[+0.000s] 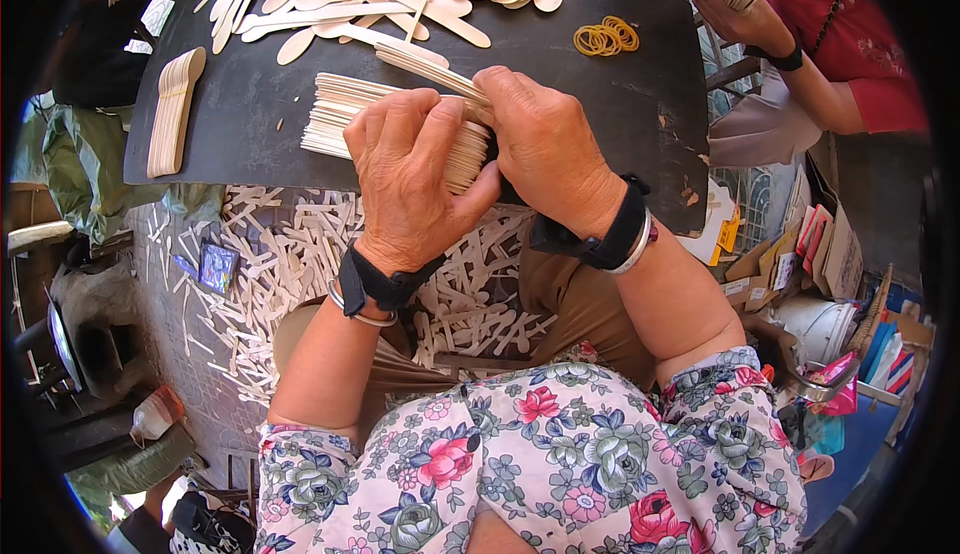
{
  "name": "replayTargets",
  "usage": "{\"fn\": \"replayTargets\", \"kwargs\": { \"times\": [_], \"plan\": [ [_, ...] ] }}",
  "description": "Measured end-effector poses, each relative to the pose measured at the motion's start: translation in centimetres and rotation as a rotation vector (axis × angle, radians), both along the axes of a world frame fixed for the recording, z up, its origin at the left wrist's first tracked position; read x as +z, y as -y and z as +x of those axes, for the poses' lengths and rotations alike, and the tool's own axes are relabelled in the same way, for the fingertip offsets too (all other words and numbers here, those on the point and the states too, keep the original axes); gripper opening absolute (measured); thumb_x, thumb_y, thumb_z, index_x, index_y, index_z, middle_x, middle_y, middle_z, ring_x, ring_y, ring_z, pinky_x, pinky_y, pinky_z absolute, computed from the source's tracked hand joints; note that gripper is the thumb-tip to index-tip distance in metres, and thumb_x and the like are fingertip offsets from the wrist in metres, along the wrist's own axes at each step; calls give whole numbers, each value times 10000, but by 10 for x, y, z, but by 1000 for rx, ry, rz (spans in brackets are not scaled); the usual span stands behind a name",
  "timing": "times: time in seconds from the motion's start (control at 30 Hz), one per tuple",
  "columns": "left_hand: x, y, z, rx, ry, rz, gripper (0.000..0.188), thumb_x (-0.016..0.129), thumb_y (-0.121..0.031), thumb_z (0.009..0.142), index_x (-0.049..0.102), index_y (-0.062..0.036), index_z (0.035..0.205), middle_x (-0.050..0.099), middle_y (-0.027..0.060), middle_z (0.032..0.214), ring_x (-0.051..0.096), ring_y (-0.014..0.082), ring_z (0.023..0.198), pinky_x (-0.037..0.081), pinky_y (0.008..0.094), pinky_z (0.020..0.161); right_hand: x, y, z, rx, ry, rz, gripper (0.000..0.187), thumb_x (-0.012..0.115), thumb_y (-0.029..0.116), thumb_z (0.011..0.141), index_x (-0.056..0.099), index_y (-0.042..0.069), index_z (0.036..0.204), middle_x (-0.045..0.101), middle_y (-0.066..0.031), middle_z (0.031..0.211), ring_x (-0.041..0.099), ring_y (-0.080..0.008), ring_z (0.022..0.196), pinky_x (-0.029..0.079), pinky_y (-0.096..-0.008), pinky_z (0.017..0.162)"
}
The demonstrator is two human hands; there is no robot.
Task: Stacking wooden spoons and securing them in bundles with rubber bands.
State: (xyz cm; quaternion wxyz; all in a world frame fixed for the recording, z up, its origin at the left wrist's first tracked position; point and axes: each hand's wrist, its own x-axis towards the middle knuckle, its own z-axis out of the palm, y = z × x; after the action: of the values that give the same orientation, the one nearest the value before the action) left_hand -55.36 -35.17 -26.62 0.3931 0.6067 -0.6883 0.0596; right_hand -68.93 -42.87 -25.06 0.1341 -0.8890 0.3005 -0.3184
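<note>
At the frame's upper centre, the left hand [412, 169] clasps a wooden-spoon stack [340, 116]; the right hand [548, 144] pinches several spoons [430, 70].

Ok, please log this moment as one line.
left hand: grips stack of flat pale wooden pieces; right hand: holds a few more pieces; black table: yellow rubber bands

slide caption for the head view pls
At a dark table, the left hand grips a stack of wooden spoons while the right hand holds several more spoons.
</note>
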Motion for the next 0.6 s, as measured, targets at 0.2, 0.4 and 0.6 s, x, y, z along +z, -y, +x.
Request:
{"fn": "replayTargets", "kwargs": {
  "times": [0.2, 0.4, 0.6],
  "plan": [
    [-2, 3, 1, -28, -32, -34, 456, 739, -217, 623, 603, -74, 1034, 560, 92, 1048, 513, 273, 1036, 332, 406, 913, 1, 4, -1, -4, 2, -11, 158, 593, 26, 779, 495, 20, 902, 613, -168, 788, 641, -366, 717, 533, -422, 631],
    [0, 0, 2, -24, -14, -19, 435, 741, -165, 621, 604, -77, 1024, 567, 98, 1044, 523, 281, 1003, 360, 402, 899, -2, 5, -3, 9, 40, 28, 144, 584, 14, 779, 502, 18, 898, 618, -177, 792, 634, -380, 754, 520, -435, 654],
    [2, -4, 8, -32, -16, -5, 429, 755, -171, 630, 618, -81, 1027, 565, 98, 1045, 520, 278, 1020, 360, 399, 908, 12, 0, -13, -31, 125, 179, 108, 574, 16, 803, 558, 12, 910, 630, -197, 807, 619, -399, 777, 488, -452, 662]
  ]
}}
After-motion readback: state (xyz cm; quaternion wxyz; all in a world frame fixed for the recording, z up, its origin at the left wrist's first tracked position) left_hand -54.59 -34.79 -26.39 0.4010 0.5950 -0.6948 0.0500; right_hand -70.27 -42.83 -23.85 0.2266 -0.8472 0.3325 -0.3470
